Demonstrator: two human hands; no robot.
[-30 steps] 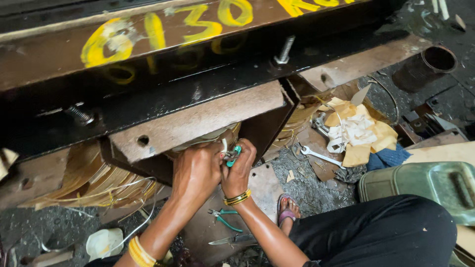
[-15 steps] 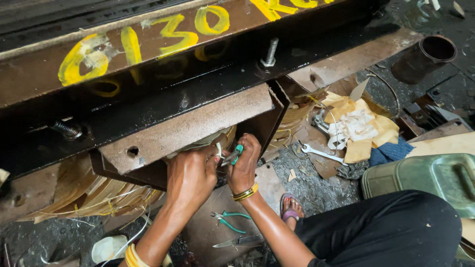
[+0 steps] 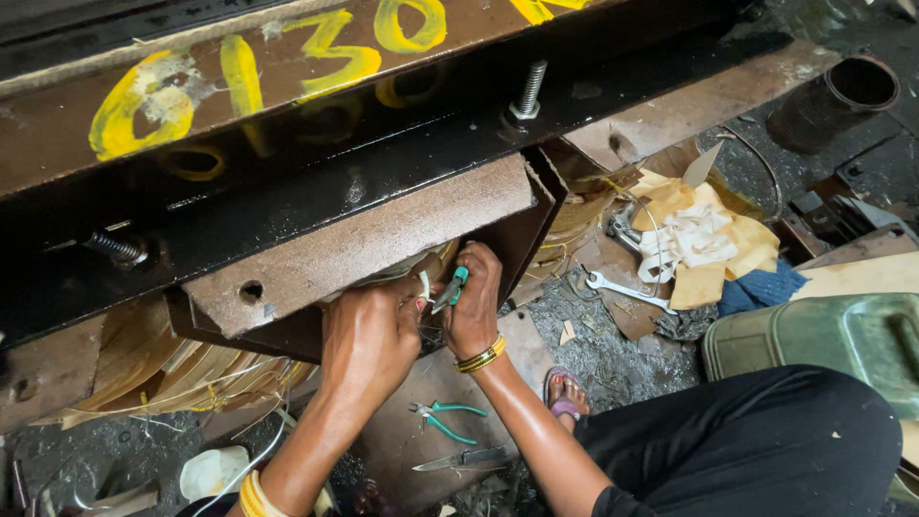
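**Both hands at the strips under the plate**

Head view: the left hand (image 3: 369, 340) and right hand (image 3: 474, 311) meet under the edge of a rusty steel plate (image 3: 364, 239) bolted to a dark beam (image 3: 287, 182). The right hand is closed around a small green-handled tool (image 3: 450, 287), its tip pointing toward the left fingers. The left hand is curled, fingertips pinching thin pale strips (image 3: 424, 284) that come out from under the plate.

The strips look light, limp and easily torn, so a pinch close to the plate edge probably suits them best. The tool seems stiff and slim, and is best held by its coated handle.

On the ground between the arms lie green pliers (image 3: 442, 418) and a knife (image 3: 464, 460); a wrench (image 3: 627, 290) lies further right.
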